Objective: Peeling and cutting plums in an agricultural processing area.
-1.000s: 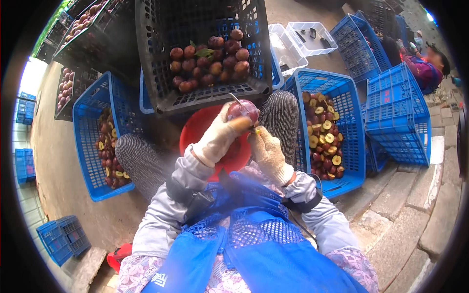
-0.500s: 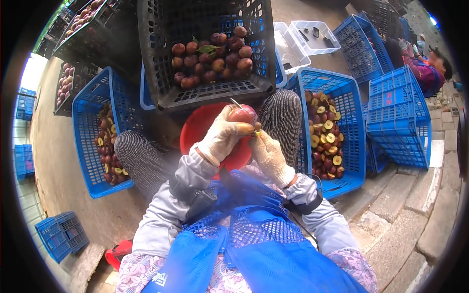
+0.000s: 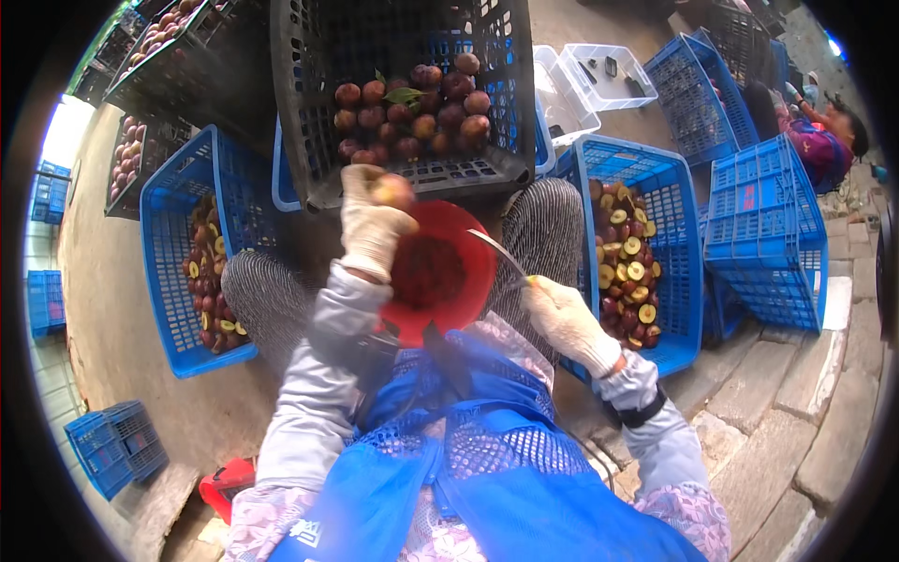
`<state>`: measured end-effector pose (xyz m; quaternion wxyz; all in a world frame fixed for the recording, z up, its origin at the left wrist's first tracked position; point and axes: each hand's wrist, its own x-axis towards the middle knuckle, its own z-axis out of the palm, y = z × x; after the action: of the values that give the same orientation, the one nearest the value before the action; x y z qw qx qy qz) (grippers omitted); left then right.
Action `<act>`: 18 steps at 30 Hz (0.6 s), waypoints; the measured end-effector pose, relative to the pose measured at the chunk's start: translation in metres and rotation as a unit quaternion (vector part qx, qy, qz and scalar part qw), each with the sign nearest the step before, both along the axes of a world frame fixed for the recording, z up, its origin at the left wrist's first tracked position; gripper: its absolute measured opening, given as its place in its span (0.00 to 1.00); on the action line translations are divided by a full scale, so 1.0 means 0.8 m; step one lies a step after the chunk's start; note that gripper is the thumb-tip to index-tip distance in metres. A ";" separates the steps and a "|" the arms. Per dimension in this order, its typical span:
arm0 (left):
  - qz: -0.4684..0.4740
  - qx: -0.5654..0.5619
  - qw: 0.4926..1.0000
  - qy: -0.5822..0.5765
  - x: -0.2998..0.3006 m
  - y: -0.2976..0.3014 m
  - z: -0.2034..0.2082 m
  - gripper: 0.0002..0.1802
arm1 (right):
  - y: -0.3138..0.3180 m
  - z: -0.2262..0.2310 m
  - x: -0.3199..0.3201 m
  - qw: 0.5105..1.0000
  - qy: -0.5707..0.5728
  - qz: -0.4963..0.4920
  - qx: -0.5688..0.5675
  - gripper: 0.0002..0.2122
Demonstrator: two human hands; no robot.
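My left hand (image 3: pixel 368 229), in a pale knit glove, is closed around a reddish plum (image 3: pixel 393 192), slightly blurred, just below the front rim of the black crate (image 3: pixel 323 192). Whole plums (image 3: pixel 412 117), one with a green leaf, lie in that tilted crate. In my gloved right hand (image 3: pixel 573 328) is a knife (image 3: pixel 498 248) with a thin curved blade, its tip pointing up and left. Between my knees stands a red basin (image 3: pixel 478 272) with dark reddish pieces at its bottom, too shadowed to make out. The two hands are apart.
Blue crates of halved plums stand on both sides, a left crate (image 3: pixel 173 323) and a right crate (image 3: pixel 688 253). Beyond are clear plastic bins (image 3: pixel 609 80) and stacked blue crates (image 3: pixel 763 229). A person in purple (image 3: pixel 815 155) sits at far right.
My hands have separated. The left has moved up and left toward the black crate with a plum; the right has drawn back right with the knife, away from the fruit, exposing the basin.
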<state>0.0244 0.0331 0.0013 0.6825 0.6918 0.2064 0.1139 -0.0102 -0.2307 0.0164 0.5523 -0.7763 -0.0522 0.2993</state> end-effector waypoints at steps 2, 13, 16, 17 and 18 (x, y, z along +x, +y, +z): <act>-0.072 -0.115 0.989 -0.056 0.009 0.018 -0.009 0.33 | 0.003 0.026 0.026 0.998 0.033 -0.023 0.055 0.08; -0.071 -0.533 0.843 -0.013 0.010 0.004 -0.028 0.25 | 0.176 -0.069 0.252 0.835 -0.316 0.242 -0.379 0.11; -0.007 -0.448 0.894 -0.007 0.017 -0.001 -0.022 0.22 | 0.179 -0.057 0.242 0.821 -0.328 0.263 -0.386 0.12; 0.025 -0.407 0.912 -0.034 0.021 -0.004 -0.027 0.19 | 0.180 -0.049 0.230 0.896 -0.311 0.194 -0.250 0.13; 0.055 -0.364 0.928 -0.060 0.024 -0.006 -0.030 0.17 | 0.181 -0.040 0.216 0.945 -0.285 0.118 -0.107 0.14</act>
<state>0.0434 0.0281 -0.0231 0.8912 0.3751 0.2300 0.1103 0.1626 -0.0859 -0.0153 0.3889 -0.8719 -0.2664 0.1325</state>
